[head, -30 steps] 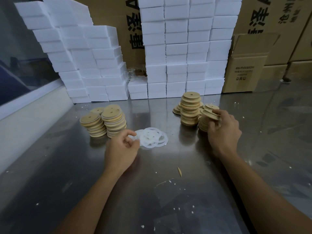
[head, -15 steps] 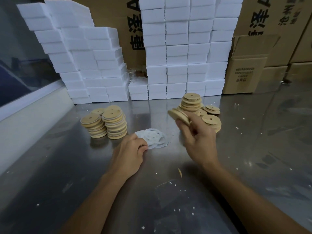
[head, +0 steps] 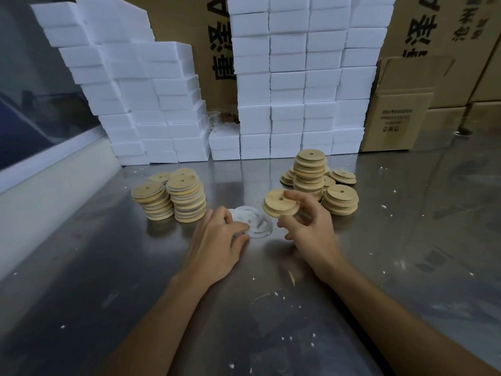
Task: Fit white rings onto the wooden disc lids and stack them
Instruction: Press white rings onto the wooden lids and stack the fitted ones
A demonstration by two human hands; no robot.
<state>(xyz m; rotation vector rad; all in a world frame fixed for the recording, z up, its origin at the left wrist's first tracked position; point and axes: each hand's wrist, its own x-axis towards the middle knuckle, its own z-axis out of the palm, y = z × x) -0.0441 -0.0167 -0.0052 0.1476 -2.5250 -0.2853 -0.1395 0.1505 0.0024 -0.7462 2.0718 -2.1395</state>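
The left hand (head: 214,240) covers the near left part of the loose pile of thin white rings (head: 253,221) on the desk, so their number cannot be told and the fingertips' hold on them is unclear. The tall brown cardboard cartons (head: 444,36) at the far side are cut off by the top edge, their black print only partly readable. Between the stacks of white foam blocks (head: 298,85), some clear items (head: 217,118) are too small and hidden to identify.
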